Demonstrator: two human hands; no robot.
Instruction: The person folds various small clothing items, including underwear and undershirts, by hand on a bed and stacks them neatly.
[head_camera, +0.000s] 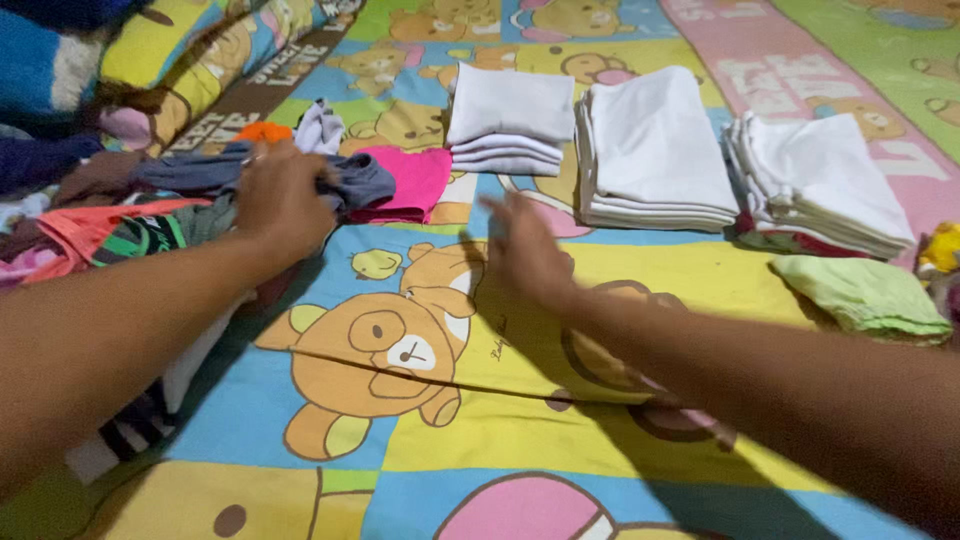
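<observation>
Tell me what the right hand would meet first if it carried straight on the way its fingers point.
Probably the leftmost stack of folded white cloths. The right hand is open and blurred above the cartoon-bear sheet, fingers aimed up and away; only bare sheet lies between. Depth is unclear, so it might pass over the stack.

Under my left grip (280, 200) the grey garment (350, 180) is soft, matt, crumpled knit cloth. Beyond my right grip (525, 250), the white stacks (655, 150) look like smooth, matt woven cloth. The bedsheet (500, 430) beneath is smooth printed fabric, faintly creased.
</observation>
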